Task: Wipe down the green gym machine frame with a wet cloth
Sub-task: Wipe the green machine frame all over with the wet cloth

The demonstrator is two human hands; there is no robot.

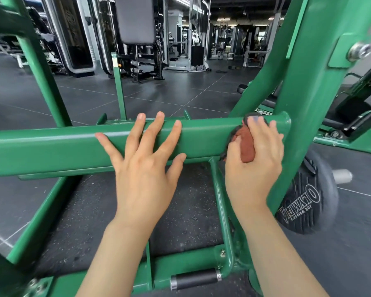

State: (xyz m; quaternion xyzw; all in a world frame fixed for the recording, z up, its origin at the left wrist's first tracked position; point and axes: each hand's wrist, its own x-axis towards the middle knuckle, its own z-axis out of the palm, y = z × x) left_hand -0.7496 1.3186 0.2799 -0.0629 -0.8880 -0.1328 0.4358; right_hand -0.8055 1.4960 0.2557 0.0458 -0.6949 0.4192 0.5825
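Note:
A thick green crossbar [51,146] of the gym machine frame runs across the middle of the view. My left hand [146,168] lies flat on it, fingers spread, holding nothing. My right hand [255,163] presses a bunched reddish-brown cloth [245,144] against the right end of the crossbar, where it meets a slanted green upright [304,103]. Most of the cloth is hidden under my fingers.
A black weight plate [308,202] sits on a peg behind the upright at the right. Below the crossbar are a green base frame [191,262] with a black roller [195,278] and dark rubber flooring. Other gym machines [137,39] stand across the grey tiled floor.

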